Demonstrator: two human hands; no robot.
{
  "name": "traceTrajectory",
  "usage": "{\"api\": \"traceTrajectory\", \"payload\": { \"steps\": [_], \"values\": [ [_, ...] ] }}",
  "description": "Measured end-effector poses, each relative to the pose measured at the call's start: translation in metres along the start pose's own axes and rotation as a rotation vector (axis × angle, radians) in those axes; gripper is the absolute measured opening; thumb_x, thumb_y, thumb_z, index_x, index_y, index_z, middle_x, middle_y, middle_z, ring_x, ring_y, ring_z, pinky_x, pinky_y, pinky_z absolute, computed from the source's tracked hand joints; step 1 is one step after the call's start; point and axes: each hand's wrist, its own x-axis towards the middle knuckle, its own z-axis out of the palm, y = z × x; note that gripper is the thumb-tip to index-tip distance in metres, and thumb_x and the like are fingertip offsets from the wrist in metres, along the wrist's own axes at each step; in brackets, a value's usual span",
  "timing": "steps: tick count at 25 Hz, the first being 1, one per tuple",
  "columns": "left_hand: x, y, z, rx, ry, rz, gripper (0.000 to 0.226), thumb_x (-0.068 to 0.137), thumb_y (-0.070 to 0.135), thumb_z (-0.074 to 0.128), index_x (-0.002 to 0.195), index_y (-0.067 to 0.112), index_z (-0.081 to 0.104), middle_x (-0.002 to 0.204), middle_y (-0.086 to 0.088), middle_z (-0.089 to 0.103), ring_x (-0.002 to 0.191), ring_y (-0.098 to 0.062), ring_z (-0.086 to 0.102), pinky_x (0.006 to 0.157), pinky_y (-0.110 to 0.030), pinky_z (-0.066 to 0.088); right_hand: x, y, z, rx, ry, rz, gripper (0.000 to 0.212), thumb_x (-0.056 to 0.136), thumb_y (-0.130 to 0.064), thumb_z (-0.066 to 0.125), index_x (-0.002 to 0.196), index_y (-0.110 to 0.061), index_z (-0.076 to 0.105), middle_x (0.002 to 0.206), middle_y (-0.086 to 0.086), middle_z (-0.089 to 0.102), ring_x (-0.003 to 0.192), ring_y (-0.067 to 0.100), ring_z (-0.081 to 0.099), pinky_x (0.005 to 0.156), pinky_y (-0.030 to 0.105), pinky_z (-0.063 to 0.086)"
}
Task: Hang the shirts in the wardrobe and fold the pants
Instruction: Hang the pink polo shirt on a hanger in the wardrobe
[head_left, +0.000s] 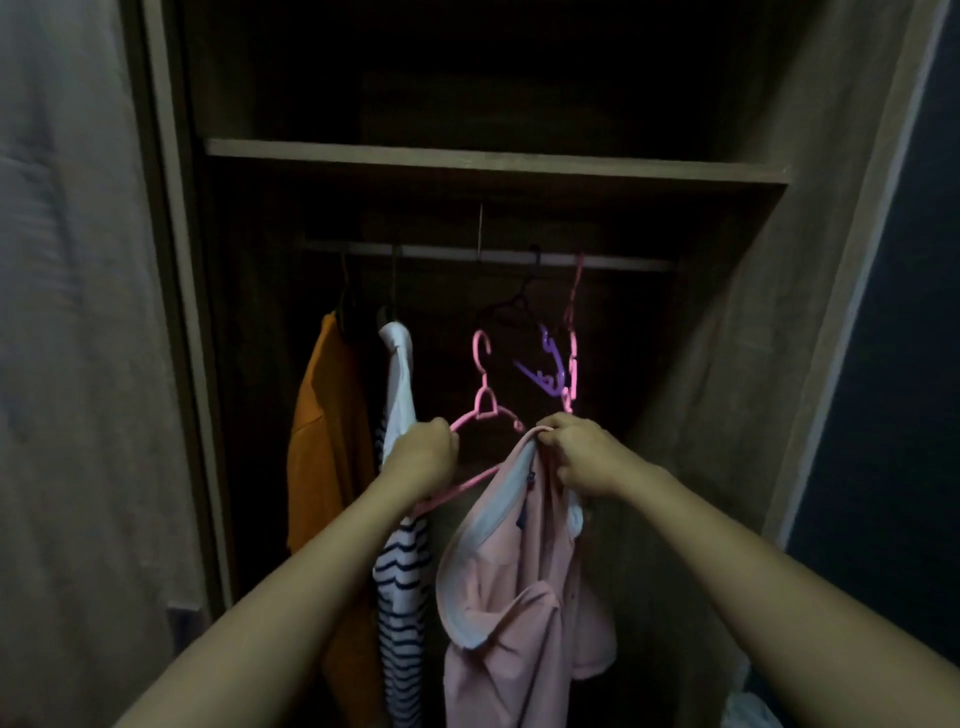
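In the centre of the frame, my left hand (421, 457) is clenched round the left arm of the pink plastic hanger (485, 410). My right hand (582, 460) pinches the pale pink, white-collared polo shirt (519, 597) at the hanger's right tip. The shirt dangles below, and I judge only that shoulder is on. To do this well I'd hold the hanger level, draw the neck opening across to the left arm and seat both shoulders. Then I'd lift the hook to the pale metal rail (488, 254), into the gap between the navy-striped white shirt (402, 571) and the purple plastic hanger (548, 364).
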Motion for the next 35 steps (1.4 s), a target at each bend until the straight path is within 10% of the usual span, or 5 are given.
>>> {"api": "traceTrajectory", "payload": {
  "steps": [10,24,27,31,35],
  "values": [
    [-0.159,-0.19,-0.065,-0.258,0.222,0.214,0.04,0.093,0.032,0.05,0.056,0.016,0.05,0.048,-0.002,0.059,0.046,-0.006,0.056,0.051,-0.021,0.04,-0.059,-0.041,0.03,0.241,-0.106,0.275,0.066,0.075,-0.002,0.056,0.139,-0.009,0.04,0.15,0.002,0.022,0.13,0.026,0.04,0.108,0.027,0.034],
    [-0.195,-0.185,-0.046,-0.266,0.262,0.602,0.038,0.089,0.056,0.035,0.071,0.024,0.043,0.051,-0.002,0.054,0.047,-0.013,0.055,0.048,-0.031,0.04,-0.092,-0.171,-0.053,0.06,-0.008,-0.001,0.073,0.074,-0.004,0.053,0.141,-0.029,0.038,0.152,-0.016,0.023,0.118,0.026,0.043,0.089,0.026,0.036],
    [-0.189,-0.173,-0.043,-0.419,0.342,0.53,0.025,0.089,0.05,0.038,0.071,0.037,0.048,0.047,0.005,0.052,0.047,-0.005,0.054,0.049,-0.026,0.039,-0.097,-0.173,-0.072,-0.043,0.078,-0.114,0.058,0.079,-0.036,0.054,0.136,-0.034,0.044,0.145,-0.017,0.038,0.117,0.02,0.044,0.087,0.034,0.036],
    [-0.171,-0.158,-0.07,-0.309,0.505,0.567,0.041,0.094,0.058,0.03,0.079,0.026,0.05,0.056,0.0,0.058,0.052,-0.013,0.058,0.051,-0.034,0.045,-0.106,-0.151,-0.083,-0.231,0.384,-0.165,0.061,0.081,-0.069,0.023,0.104,-0.024,0.057,0.097,-0.001,0.068,0.091,0.026,0.064,0.062,0.032,0.039],
    [-0.176,-0.127,-0.064,-0.153,0.895,0.25,0.022,0.091,0.037,0.052,0.108,0.023,0.055,0.116,-0.014,0.052,0.105,-0.033,0.047,0.085,-0.051,0.038,-0.1,-0.155,-0.083,-0.149,0.493,-0.078,0.045,0.088,-0.06,0.038,0.087,-0.018,0.053,0.081,0.001,0.064,0.078,0.031,0.062,0.057,0.03,0.032]
  ]
}}
